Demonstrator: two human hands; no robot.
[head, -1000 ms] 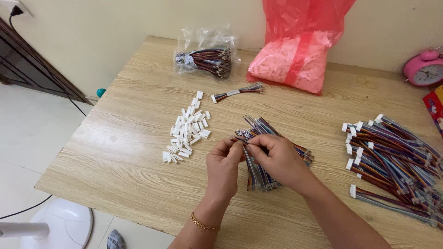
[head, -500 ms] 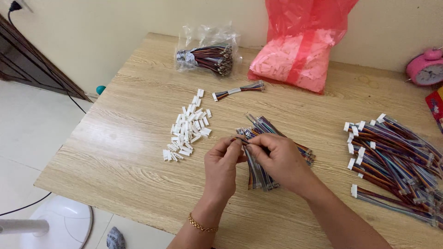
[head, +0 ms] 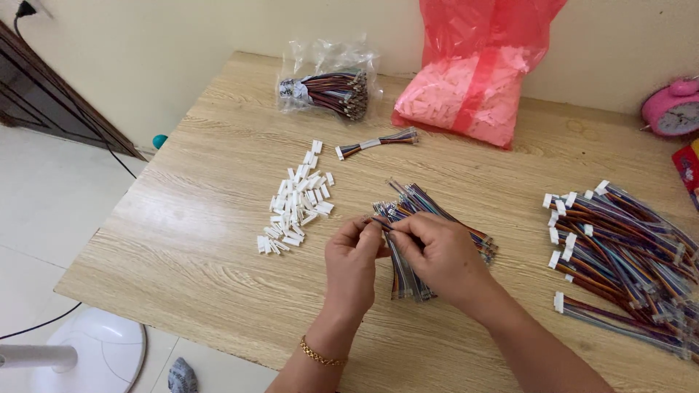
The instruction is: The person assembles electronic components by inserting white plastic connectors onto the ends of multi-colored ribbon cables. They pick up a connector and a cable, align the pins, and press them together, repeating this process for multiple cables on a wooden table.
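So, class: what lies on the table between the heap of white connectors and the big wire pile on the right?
In the head view, between the white connectors and the wire pile lie a smaller wire bundle and both hands, left hand and right hand, pinching a wire.

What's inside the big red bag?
The red bag is see-through, and lots of small white plastic pieces are heaped inside at the bottom. What lies deeper in the heap or behind the bag is hidden.

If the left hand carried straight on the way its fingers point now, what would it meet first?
Probably the wire bundle both hands pinch: the left hand points up-right at its end, with the right hand just beyond. Depth is unclear.
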